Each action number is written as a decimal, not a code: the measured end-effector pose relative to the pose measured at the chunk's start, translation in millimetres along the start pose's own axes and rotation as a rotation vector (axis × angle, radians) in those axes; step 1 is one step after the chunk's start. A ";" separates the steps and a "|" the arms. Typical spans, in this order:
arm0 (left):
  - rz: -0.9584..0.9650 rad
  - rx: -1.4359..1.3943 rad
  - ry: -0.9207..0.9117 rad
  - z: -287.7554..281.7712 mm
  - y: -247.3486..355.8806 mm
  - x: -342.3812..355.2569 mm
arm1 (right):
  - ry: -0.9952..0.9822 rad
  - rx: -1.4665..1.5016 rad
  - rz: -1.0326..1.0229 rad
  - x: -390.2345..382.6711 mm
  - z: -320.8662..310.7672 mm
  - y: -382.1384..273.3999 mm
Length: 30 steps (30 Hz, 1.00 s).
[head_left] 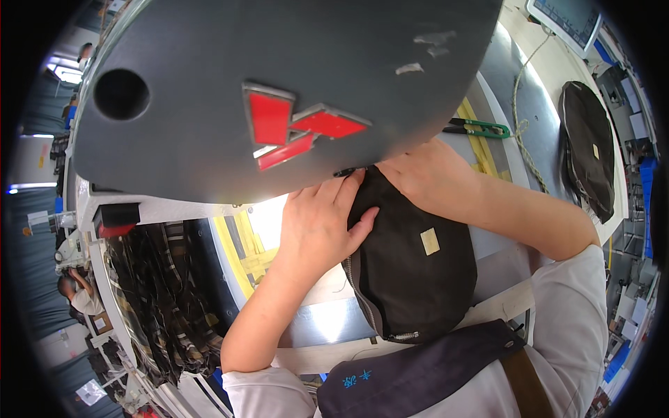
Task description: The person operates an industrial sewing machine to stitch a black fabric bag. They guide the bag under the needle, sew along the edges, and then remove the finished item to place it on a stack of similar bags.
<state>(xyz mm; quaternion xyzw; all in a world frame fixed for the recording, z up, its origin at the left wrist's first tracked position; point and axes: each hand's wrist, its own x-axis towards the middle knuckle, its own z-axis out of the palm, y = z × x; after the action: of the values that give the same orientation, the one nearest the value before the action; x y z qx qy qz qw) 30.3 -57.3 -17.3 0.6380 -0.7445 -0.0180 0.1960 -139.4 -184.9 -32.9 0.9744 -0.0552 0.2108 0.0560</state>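
A dark brown rounded fabric piece (411,279) with a zipper (359,296) along its edge and a small pale label (430,242) lies under the large grey sewing machine head (188,146). My left hand (317,223) rests on the left edge of this piece, fingers laid out toward the machine and thumb spread apart on the cloth. At the far right part of the piece sits my right hand (428,177), bent at the knuckles. Its fingertips are hidden under the machine head, as are the needle area and the piece's far end.
Green-handled thread snips (491,130) lie right of the machine head. Another dark zippered piece (589,150) is at the far right, near a cord (517,97) and a screen (568,21). Plaid fabric (157,299) hangs at left. Yellow tape (240,254) marks the table.
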 end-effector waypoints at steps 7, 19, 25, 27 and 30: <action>-0.039 0.016 -0.041 -1.3 -0.8 1.2 | -0.045 -0.044 -0.004 0.5 2.1 4.7; 0.015 -0.025 0.032 1.8 -10.7 5.7 | -0.036 -0.069 0.021 3.6 3.9 8.4; 0.009 -0.011 0.033 0.5 -8.6 9.2 | -0.055 -0.047 0.002 5.2 4.3 11.5; 0.040 -0.012 0.075 2.8 -10.9 9.4 | -0.070 -0.068 -0.002 4.7 3.2 11.0; 0.036 -0.005 0.076 2.2 -10.0 9.8 | -0.084 -0.071 0.004 4.8 1.9 10.7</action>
<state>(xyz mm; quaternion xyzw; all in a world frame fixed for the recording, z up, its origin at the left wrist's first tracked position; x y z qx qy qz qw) 38.0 -69.0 -19.4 0.6242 -0.7479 0.0077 0.2259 -135.7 -196.2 -31.7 0.9796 -0.0666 0.1679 0.0875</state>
